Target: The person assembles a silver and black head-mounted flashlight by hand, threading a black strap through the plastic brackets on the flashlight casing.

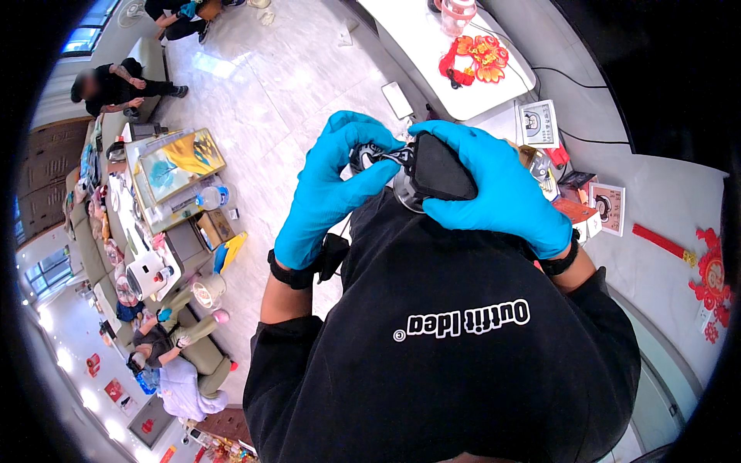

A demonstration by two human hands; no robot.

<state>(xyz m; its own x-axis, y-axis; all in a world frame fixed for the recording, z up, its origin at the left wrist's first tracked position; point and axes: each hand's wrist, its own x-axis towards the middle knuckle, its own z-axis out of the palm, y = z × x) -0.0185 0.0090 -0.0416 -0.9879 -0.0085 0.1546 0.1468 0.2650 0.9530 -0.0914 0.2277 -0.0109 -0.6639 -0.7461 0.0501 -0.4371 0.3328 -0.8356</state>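
Both hands wear blue gloves and meet in front of my chest. My left hand [332, 181] is closed, thumb and fingers pinching a black-and-white patterned piece [377, 157], perhaps cloth or a strap. My right hand [498, 185] curls round a black object [441, 168] with a flat, rounded triangular face, thumb below and fingers above. Part of a silvery round thing [406, 190] shows beneath the black object; I cannot tell whether they are joined. The patterned piece meets the black object's left side.
A white table [486, 92] with red ornaments [482, 59] and a pink cup [458, 15] stands ahead right. Framed pictures [538, 123] and boxes lie to my right. A low table [147, 174] holds a bottle [212, 197] at left. Several other people sit farther off.
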